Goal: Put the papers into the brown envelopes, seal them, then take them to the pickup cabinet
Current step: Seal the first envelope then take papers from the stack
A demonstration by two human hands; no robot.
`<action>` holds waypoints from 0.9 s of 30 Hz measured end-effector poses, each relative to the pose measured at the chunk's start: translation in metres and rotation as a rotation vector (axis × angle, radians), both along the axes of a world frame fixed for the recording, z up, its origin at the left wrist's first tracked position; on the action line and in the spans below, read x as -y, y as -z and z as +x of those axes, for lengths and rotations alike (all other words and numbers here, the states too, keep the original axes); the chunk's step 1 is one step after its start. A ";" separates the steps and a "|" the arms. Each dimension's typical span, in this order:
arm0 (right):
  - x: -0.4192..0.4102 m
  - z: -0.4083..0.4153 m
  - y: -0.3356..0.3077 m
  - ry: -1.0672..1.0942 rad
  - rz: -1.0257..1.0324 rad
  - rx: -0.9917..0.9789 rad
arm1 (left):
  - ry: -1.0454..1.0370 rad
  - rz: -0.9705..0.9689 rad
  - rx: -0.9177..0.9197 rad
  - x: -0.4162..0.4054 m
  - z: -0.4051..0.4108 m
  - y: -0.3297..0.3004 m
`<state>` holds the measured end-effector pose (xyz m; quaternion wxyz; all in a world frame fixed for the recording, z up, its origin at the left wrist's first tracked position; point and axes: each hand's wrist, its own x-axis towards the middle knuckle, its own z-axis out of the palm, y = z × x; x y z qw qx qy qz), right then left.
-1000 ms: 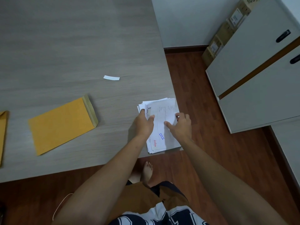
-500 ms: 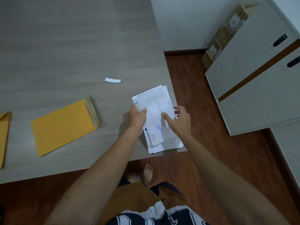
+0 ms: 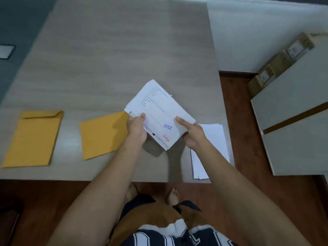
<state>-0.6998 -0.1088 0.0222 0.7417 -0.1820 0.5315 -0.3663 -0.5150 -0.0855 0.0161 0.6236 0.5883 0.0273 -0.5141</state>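
I hold a bundle of white printed papers (image 3: 158,110) above the table, tilted with its far end up and to the left. My left hand (image 3: 136,128) grips its left edge, thumb on top. On the right edge, my right hand (image 3: 191,134) holds the bundle with the index finger stretched along the top sheet. A second stack of white papers (image 3: 214,139) lies on the table's right front corner, partly under my right arm. Two brown envelopes lie flat: one (image 3: 101,137) just left of my left hand, another (image 3: 33,139) further left with its flap at the far end.
The grey wood-grain table (image 3: 115,59) ends at a front edge near my body. A white cabinet (image 3: 292,125) with two doors stands to the right over the brown floor. Cardboard boxes (image 3: 280,63) lean against the wall behind it. A dark-framed object (image 3: 6,51) sits at far left.
Both hands lifted the top bundle off the stack and carried it up and to the left; the remaining sheets stay at the corner. The camera shifted, showing both envelopes.
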 end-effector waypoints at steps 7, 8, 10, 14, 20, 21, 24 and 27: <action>-0.010 0.092 -0.003 -0.023 0.026 0.036 | 0.037 -0.134 -0.070 -0.028 0.080 -0.002; -0.012 0.102 -0.003 -0.035 0.000 0.018 | 0.051 -0.128 -0.057 -0.034 0.095 -0.002; -0.013 0.114 -0.004 -0.076 -0.068 -0.028 | 0.062 -0.112 -0.015 -0.047 0.123 -0.002; -0.018 0.134 -0.001 -0.150 -0.225 -0.163 | 0.261 -0.010 0.334 -0.067 0.179 -0.009; -0.036 0.148 -0.002 -0.224 -0.369 -0.311 | 0.566 0.034 0.554 -0.073 0.202 -0.013; -0.040 0.148 -0.001 -0.223 -0.380 -0.323 | 0.550 0.030 0.552 -0.074 0.201 -0.011; -0.053 0.150 0.005 -0.198 -0.384 -0.395 | 0.528 0.052 0.559 -0.083 0.199 0.004; -0.067 0.150 0.016 -0.224 -0.401 -0.518 | 0.559 0.076 0.603 -0.095 0.194 0.019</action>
